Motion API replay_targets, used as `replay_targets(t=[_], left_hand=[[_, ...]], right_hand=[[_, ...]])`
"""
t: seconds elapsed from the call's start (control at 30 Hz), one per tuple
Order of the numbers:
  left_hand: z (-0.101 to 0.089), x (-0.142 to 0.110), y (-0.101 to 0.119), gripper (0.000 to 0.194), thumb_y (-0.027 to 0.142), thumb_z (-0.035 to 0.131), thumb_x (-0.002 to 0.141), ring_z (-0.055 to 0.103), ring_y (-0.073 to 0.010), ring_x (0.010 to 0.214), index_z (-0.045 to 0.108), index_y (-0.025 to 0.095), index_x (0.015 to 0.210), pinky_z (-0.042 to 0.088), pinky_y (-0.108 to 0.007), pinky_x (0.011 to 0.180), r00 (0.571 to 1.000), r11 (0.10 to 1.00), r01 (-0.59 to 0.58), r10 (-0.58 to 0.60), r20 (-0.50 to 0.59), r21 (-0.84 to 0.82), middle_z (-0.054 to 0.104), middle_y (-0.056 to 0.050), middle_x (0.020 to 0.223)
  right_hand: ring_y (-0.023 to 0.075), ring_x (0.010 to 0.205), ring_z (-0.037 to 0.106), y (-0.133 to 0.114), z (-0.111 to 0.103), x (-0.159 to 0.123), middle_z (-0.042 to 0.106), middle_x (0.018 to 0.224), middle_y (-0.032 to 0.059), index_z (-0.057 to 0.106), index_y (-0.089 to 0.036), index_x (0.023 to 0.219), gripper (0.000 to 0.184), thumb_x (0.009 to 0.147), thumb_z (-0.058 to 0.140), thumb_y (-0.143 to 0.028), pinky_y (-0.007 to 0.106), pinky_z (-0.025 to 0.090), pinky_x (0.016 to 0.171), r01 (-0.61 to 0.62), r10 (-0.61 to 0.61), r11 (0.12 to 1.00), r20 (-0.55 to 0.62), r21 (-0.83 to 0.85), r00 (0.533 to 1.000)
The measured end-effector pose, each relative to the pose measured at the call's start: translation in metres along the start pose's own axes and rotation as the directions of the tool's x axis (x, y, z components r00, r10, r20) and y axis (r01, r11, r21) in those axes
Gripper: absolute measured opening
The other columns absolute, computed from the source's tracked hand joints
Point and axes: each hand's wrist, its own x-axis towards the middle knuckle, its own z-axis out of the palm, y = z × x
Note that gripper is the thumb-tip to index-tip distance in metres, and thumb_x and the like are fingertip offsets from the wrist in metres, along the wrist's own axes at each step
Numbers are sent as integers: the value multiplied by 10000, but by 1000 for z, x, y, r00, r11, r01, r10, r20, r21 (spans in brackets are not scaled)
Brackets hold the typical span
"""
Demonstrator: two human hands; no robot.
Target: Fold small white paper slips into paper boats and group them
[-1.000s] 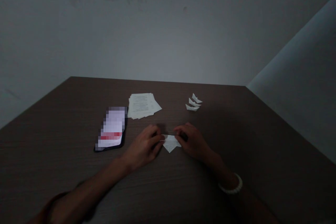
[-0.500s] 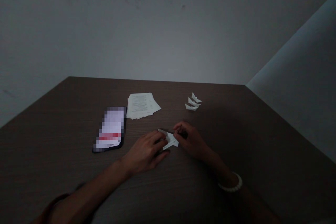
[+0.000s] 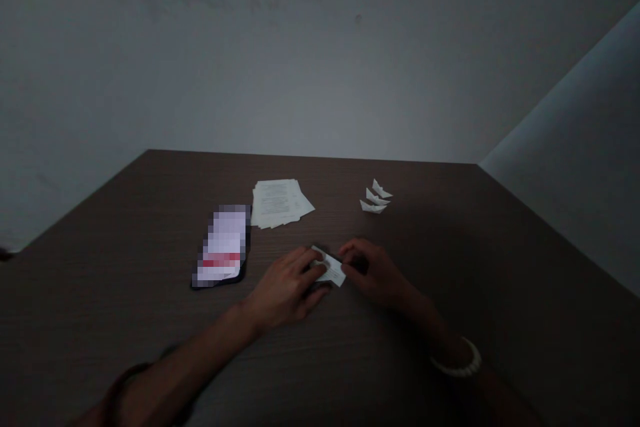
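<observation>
A small folded piece of printed white paper [image 3: 334,271] lies on the table between my two hands. My left hand [image 3: 290,285] covers its left part, fingers bent over it and thumb along the near side. At the paper's right end my right hand [image 3: 373,271] has thumb and forefinger pinched at the corner, the other fingers curled. Parts of the paper are hidden under the left fingers. Beyond my right hand stand three small folded paper boats [image 3: 373,207], close together in a row.
Behind my left hand lies a loose, fanned stack of printed paper sheets [image 3: 275,203]. A phone [image 3: 223,243] with a lit, blurred screen is left of it, close to the sheets. The brown wooden table [image 3: 165,213] meets a grey wall [image 3: 320,93] at its far edge.
The paper's visible part has changed shape and now looks smoother and flatter between my hands. Both hands stay at it. The whole view has shifted slightly, so everything appears farther right.
</observation>
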Motion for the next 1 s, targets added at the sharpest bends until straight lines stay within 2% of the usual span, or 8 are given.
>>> replay_targets(t=[0.17, 0.33, 0.43, 0.53, 0.6, 0.7, 1.0], left_hand=[[2, -2, 0, 197, 245, 534, 912, 584, -258, 1046, 613, 158, 1069, 549, -404, 856, 1000, 1000, -22, 22, -13, 1, 607, -113, 1121], [3, -2, -1, 202, 195, 462, 930, 617, -230, 964, 622, 150, 1045, 570, -373, 780, 999, 998, -41, 42, -13, 39, 620, -110, 1078], [2, -1, -1, 213, 190, 449, 943, 623, -213, 926, 627, 160, 1057, 568, -351, 758, 1000, 998, -16, 17, -13, 66, 629, -102, 1051], [1, 0, 0, 206, 188, 452, 948, 620, -209, 902, 630, 163, 1048, 561, -330, 740, 1000, 996, 13, -12, -11, 87, 632, -96, 1028], [1, 0, 0, 202, 193, 449, 952, 617, -215, 899, 631, 159, 1034, 559, -335, 736, 1000, 995, 27, -28, 0, 100, 631, -92, 1008], [2, -1, -1, 201, 201, 445, 957, 612, -223, 898, 629, 156, 1025, 560, -344, 731, 999, 993, 44, -45, 3, 112, 631, -90, 986], [3, -1, -2, 211, 206, 439, 961, 606, -208, 872, 638, 158, 1013, 547, -317, 702, 999, 993, 36, -34, -15, 112, 632, -88, 961]], right_hand=[[131, 660, 582, 1, 0, -1, 634, 720, -26, 583, -199, 911, 135, 805, 604, -117, 258, 432, 641, -18, 17, 997, 12, 77, 1000], [147, 727, 582, -2, 1, -1, 627, 792, 2, 608, -205, 905, 138, 813, 581, -105, 272, 448, 670, 33, -33, 999, -2, 28, 999], [174, 791, 577, -1, 0, -1, 632, 827, 20, 621, -206, 906, 187, 783, 588, -68, 310, 449, 727, 111, -112, 993, -10, -31, 994], [195, 879, 571, -2, -2, -1, 633, 926, 37, 632, -210, 913, 288, 718, 589, -4, 354, 441, 814, 223, -222, 973, 19, -66, 975], [206, 929, 559, -3, -4, -2, 617, 990, 46, 649, -218, 923, 329, 688, 602, 8, 364, 441, 839, 257, -254, 962, 45, -93, 966], [208, 942, 552, -4, -4, -4, 607, 1007, 47, 670, -228, 898, 275, 708, 645, -31, 361, 452, 835, 250, -242, 959, 77, -132, 967], [199, 914, 564, 3, 1, -3, 620, 994, 53, 701, -243, 924, 165, 796, 691, -139, 366, 471, 813, 271, -267, 937, 46, -223, 963]])
